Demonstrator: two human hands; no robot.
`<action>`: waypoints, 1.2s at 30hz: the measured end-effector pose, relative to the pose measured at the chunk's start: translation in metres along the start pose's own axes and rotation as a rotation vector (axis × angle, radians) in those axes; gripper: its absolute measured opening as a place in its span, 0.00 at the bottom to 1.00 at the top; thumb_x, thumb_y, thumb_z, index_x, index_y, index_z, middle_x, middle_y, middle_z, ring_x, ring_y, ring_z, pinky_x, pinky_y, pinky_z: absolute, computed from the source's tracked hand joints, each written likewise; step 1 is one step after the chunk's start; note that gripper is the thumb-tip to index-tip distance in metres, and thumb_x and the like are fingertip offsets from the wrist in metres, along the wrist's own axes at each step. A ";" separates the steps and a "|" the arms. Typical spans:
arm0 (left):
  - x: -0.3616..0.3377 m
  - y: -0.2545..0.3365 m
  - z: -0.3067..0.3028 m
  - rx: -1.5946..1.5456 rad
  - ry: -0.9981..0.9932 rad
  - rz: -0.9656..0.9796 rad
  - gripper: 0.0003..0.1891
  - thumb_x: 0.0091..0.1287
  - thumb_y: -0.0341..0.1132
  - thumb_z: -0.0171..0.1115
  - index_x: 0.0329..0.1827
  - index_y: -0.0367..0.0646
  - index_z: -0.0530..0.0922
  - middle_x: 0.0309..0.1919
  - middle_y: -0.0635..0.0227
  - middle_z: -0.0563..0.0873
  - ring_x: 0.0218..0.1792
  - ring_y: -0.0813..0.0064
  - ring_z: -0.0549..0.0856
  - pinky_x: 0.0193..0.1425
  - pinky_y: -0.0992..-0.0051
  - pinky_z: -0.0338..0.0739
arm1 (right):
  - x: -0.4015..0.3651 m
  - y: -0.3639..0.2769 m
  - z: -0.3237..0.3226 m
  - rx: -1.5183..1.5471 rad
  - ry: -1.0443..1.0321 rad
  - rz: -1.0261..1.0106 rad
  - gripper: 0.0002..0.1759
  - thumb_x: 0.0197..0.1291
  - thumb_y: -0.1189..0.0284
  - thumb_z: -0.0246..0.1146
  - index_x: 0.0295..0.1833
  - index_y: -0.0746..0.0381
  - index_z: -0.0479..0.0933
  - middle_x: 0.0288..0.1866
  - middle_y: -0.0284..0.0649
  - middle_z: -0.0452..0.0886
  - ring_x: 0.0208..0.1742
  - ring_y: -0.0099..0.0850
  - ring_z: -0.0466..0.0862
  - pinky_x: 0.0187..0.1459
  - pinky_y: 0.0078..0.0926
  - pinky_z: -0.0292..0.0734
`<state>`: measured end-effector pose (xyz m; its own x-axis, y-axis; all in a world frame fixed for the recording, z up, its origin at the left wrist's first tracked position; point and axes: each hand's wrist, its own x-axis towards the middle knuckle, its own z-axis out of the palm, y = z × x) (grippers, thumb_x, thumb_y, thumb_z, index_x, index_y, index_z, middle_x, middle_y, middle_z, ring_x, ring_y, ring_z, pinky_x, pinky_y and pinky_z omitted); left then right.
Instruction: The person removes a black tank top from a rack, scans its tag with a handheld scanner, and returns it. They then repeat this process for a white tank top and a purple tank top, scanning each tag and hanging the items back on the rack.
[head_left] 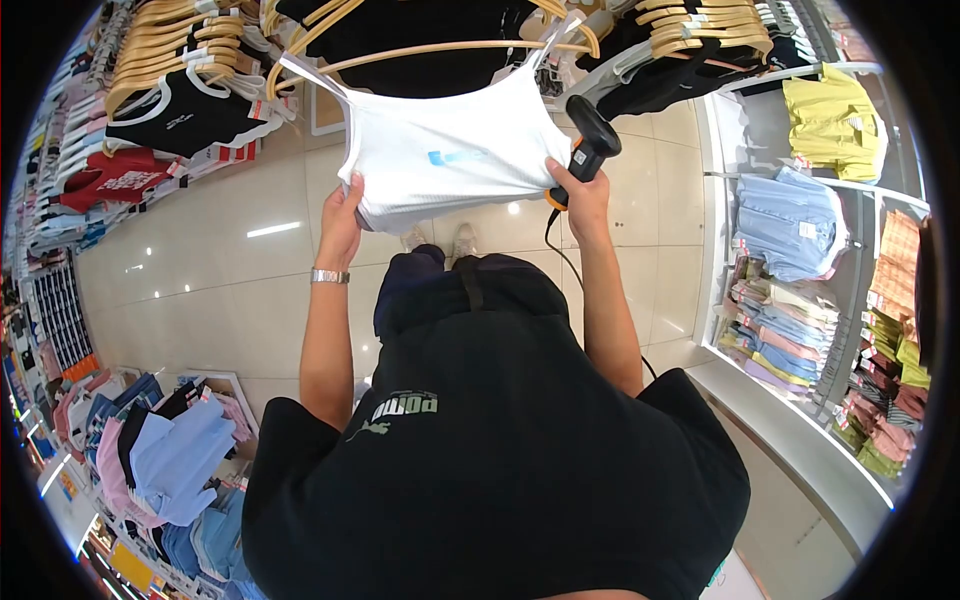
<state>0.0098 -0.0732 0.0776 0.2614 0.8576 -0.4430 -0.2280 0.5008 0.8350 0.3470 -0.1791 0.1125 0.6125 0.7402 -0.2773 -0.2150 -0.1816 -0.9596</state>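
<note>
A white camisole (450, 140) with a small pale blue mark on its front hangs by thin straps from a wooden hanger (450, 48). My left hand (341, 222), below a metal wristwatch, pinches the garment's lower left edge. My right hand (583, 198) is closed around a black barcode scanner (594, 135) with orange trim, its head pointing up and away. The thumb of that hand also presses on the camisole's lower right edge. Between the two hands the fabric is spread out. A black cable (562, 252) runs from the scanner down along my right forearm.
Wooden hangers with black tops (180, 125) crowd the upper left, and more black garments (690, 80) hang at upper right. Shelves on the right carry a yellow shirt (835, 122) and a light blue shirt (790, 225). Folded clothes (185, 455) lie at lower left. Beige floor tiles (230, 290) lie below.
</note>
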 end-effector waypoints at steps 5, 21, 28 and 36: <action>0.010 -0.021 -0.004 0.086 0.069 0.147 0.26 0.79 0.43 0.55 0.71 0.32 0.67 0.60 0.61 0.82 0.58 0.74 0.81 0.65 0.73 0.73 | -0.008 0.009 -0.001 -0.151 -0.102 0.034 0.21 0.55 0.72 0.77 0.51 0.68 0.78 0.35 0.29 0.78 0.33 0.17 0.75 0.35 0.20 0.73; 0.059 -0.058 -0.010 0.309 0.195 0.334 0.13 0.77 0.31 0.54 0.59 0.35 0.77 0.49 0.62 0.83 0.53 0.72 0.80 0.53 0.75 0.75 | -0.002 0.002 0.006 0.163 -0.141 0.072 0.23 0.58 0.75 0.72 0.57 0.70 0.76 0.45 0.37 0.83 0.43 0.25 0.82 0.46 0.25 0.78; 0.039 -0.026 0.023 0.402 0.025 0.317 0.14 0.76 0.38 0.59 0.52 0.34 0.83 0.47 0.62 0.85 0.48 0.72 0.82 0.55 0.75 0.73 | -0.003 -0.007 0.003 0.217 -0.200 0.215 0.20 0.58 0.77 0.73 0.54 0.71 0.76 0.47 0.40 0.84 0.44 0.26 0.84 0.48 0.27 0.80; 0.022 -0.030 0.026 0.683 0.393 0.662 0.20 0.79 0.44 0.56 0.50 0.31 0.82 0.40 0.69 0.83 0.39 0.77 0.77 0.50 0.77 0.72 | -0.001 -0.004 -0.016 -0.146 -0.352 0.214 0.20 0.54 0.73 0.77 0.49 0.70 0.79 0.40 0.37 0.84 0.40 0.24 0.83 0.44 0.25 0.79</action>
<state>0.0464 -0.0726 0.0514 -0.0757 0.9767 0.2007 0.3996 -0.1547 0.9035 0.3594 -0.1892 0.1156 0.2637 0.8469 -0.4618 -0.1834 -0.4260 -0.8859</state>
